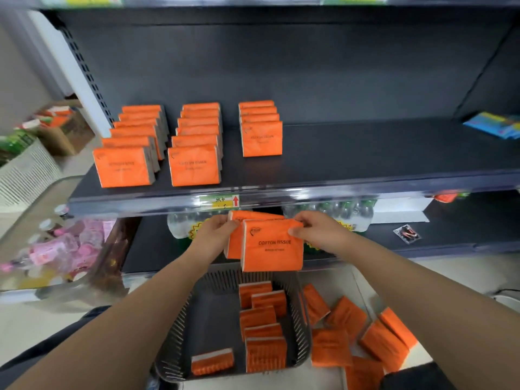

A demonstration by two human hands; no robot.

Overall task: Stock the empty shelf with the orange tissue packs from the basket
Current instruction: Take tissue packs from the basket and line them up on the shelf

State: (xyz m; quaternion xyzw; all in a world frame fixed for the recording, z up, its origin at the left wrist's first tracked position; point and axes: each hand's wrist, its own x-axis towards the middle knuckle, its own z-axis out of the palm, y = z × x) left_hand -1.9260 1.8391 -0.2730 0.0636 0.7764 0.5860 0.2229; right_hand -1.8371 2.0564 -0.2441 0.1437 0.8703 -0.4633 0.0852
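Dark shelving fills the view; the shelf (pixel 365 153) carries three rows of orange tissue packs (pixel 194 164), the right row (pixel 261 139) shortest. Straight below that row, above the basket (pixel 302 305), the left hand (pixel 216 235) and right hand (pixel 313 229) clamp fingers (pixel 297 230) on seemingly two upright held packs (pixel 271 249), long axis crosswise.
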